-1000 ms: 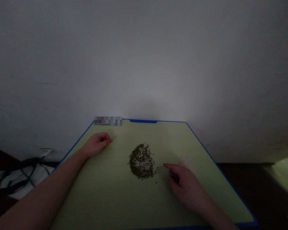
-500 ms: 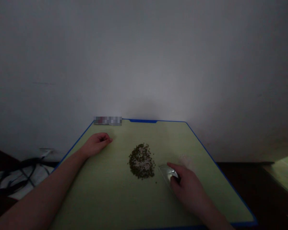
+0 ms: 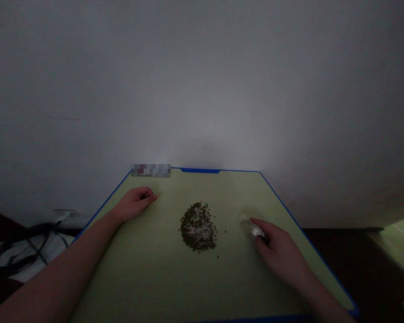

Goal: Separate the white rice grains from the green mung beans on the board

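A heap of small dark-green beans mixed with white grains [image 3: 198, 228] lies in the middle of the table. My right hand [image 3: 281, 249] is closed round a clear, shiny plastic piece [image 3: 249, 227], whose exact kind I cannot make out. It is right of the heap, its clear edge turned towards the beans and apart from them. My left hand [image 3: 136, 202] rests on the table at the heap's far left, fingers curled in, with nothing visible in them. One loose bean [image 3: 225, 231] lies between the heap and the plastic piece, another nearer me.
The pale table [image 3: 148, 269] has a blue rim and a blue strip [image 3: 200, 170] at its back edge. A flat blurred-out item [image 3: 151, 170] lies at the back left corner. A grey wall [image 3: 202, 89] stands behind. Black cables [image 3: 37, 242] lie at the left, below the table.
My right hand has moved right and slightly away from me with the plastic piece, farther from the heap. A pale patch of grains there is now covered. One bean now lies apart. My left hand stays put.
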Available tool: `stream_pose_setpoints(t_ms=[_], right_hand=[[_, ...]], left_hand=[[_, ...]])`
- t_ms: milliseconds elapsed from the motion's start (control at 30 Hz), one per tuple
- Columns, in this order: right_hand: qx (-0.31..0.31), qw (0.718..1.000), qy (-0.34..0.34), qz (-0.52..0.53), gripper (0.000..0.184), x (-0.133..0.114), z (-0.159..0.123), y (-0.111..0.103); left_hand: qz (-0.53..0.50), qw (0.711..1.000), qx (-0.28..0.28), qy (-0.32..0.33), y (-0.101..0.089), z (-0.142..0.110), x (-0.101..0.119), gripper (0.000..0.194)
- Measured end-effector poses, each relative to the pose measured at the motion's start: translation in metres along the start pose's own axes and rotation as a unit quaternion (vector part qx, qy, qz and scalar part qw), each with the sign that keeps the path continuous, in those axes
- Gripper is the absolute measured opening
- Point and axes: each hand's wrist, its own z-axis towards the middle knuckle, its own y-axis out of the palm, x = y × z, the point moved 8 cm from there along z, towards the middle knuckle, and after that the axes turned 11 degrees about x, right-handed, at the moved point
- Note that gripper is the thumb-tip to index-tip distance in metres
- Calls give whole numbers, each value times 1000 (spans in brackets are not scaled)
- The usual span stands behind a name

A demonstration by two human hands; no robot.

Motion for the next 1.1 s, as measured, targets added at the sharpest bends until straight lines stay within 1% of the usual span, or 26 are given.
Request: stream_pose_setpoints(t_ms=[100, 200, 367, 533, 667, 767, 833, 933, 1000, 1100], right_hand=[[-20, 999, -34, 15, 41, -15, 1, 9], [-30, 998, -53, 22, 42, -23, 1, 15], [-63, 995, -63, 39, 44, -24, -6, 17], [-100, 992, -65, 43, 42, -29, -18, 19], [-84, 994, -49, 41, 44, -31, -17, 24], [-59, 998, -30, 18, 44, -24, -11, 26], [-40, 999, -14, -3, 44, -16, -6, 23], [-8, 1000, 0, -28, 43, -4, 1, 13], [0, 1000, -11, -28, 42, -3, 4, 8], [-21, 998, -66, 3, 40, -18, 8, 10]], left_hand=[[-1, 1000, 2, 6, 0, 0, 5, 31], [5, 1000, 7, 14, 0, 1, 9, 31], [5, 1000, 0, 8, 2, 2, 8, 32], [-1, 1000, -3, 0, 4, 4, 5, 31], [-7, 1000, 4, 5, 5, 4, 4, 31], [1, 1000, 5, 8, 3, 3, 3, 31], [7, 1000, 3, 10, 3, 2, 3, 31], [4, 1000, 2, 7, 2, 1, 1, 31], [-4, 1000, 1, 2, 2, 1, -1, 31], [-3, 1000, 0, -2, 3, 2, -1, 31]])
